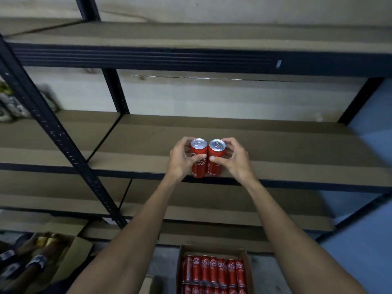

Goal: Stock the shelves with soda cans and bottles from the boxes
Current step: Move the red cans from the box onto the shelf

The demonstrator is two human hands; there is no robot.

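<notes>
Cans come as a pair: the left hand (182, 160) grips the left can (198, 151) and the right hand (232, 161) grips the right can (216, 152), fingers curled round the far side and thumb across the near side of each. Both cans stand upright, long axis vertical, and they touch side by side between the two hands. Their bases are right at the front lip of the middle shelf (297, 149); I cannot tell whether they rest on the board or hang just above it. Bare board stretches away from the person behind the cans, so the likely next step is to set them down and slide them straight back. Each hand would serve its own can, neither nearer than the other. With the bases so close to the lip, letting go too soon could tip one off. Below, an open box (248, 272) holds rows of more red cans, and a second box (74, 249) at the left holds what look like bottles.
</notes>
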